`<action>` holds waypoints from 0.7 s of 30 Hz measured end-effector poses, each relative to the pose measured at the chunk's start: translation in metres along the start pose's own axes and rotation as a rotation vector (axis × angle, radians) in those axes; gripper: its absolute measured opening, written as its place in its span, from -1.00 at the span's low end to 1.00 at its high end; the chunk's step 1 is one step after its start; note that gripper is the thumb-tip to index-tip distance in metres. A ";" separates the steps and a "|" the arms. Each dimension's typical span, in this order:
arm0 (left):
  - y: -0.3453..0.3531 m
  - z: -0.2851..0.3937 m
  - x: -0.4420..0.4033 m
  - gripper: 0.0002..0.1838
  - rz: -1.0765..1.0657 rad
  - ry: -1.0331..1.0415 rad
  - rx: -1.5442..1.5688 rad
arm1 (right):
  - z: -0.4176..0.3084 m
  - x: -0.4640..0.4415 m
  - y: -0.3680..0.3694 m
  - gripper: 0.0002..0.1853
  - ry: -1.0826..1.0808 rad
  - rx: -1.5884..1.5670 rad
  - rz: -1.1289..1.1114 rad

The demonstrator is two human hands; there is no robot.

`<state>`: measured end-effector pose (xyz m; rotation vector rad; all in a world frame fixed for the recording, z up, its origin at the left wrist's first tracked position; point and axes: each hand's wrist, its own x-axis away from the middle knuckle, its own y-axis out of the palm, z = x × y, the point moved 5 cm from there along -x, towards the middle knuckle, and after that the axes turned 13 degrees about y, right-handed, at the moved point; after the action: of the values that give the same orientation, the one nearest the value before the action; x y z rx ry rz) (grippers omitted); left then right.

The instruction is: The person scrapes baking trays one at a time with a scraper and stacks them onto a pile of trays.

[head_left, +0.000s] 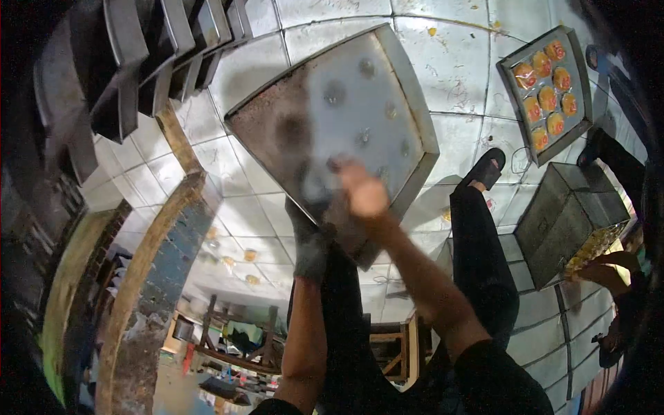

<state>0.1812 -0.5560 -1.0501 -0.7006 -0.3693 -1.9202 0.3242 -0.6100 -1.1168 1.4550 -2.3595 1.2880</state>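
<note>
A large metal tray [346, 104] with raised sides is tilted in front of me, its surface partly dull brown and partly pale grey with several round marks. My left hand [310, 252], in a dark grey covering, holds the tray's near edge, its fingertips hidden. Over the lower middle of the tray is my right hand [363, 190], bare and smeared by motion. Whether its fingers hold anything is too blurred to make out.
Dark metal trays [117, 62] are stacked at upper left. A tray of wrapped round pastries [546, 97] lies on the tiled floor at right, near a large square tin [570, 218]. Another person's arm [612, 266] reaches to the tin. Wooden-edged shelving [149, 277] stands at left.
</note>
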 end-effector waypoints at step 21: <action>-0.014 -0.006 -0.015 0.17 0.088 -0.165 0.069 | 0.005 -0.018 0.020 -0.53 -0.145 0.061 -0.234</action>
<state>0.1711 -0.5426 -1.0636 -0.8190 -0.4968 -1.7637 0.3207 -0.5973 -1.1407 1.8368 -2.1650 1.2437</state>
